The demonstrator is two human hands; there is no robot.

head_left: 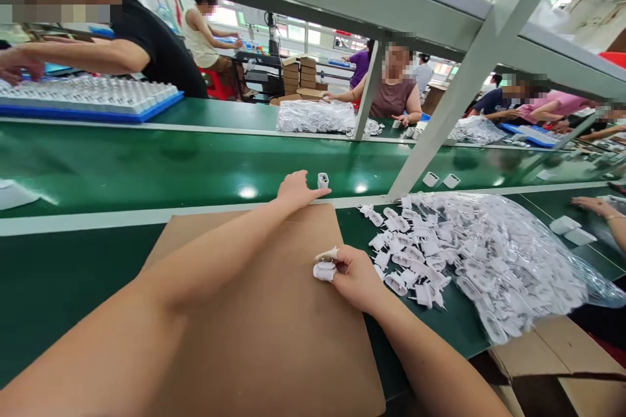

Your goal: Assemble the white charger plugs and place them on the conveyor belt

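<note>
Head camera shows a small white plug part (323, 180) standing upright on the green belt (147, 166), just past the near white rail. The left hand (296, 189) reaches over the rail, and its fingers are loosely spread beside the part; the fingertips are close to it, but I cannot tell if they touch it or have let it go. The right hand (356, 277) rests over the brown cardboard sheet (274, 326) and its fingers are closed around another white plug part (325, 270); the forefinger wears a pale finger cover.

I think the standing part can fall over easily, because it is small and light and the spread fingers are very near; one brush of a finger would knock it down. The piece in the right hand is held only at the fingertips, so it may slip out onto the cardboard. The pile of white parts (415, 260) lies just beside the right hand, spilling out of a clear plastic bag (513, 260), and a wide movement of the wrist could push some of them away.

The green belt runs across the whole view under a grey metal frame (469, 71). Other people sit on the far side with bags and a blue tray (92, 104) of parts.
</note>
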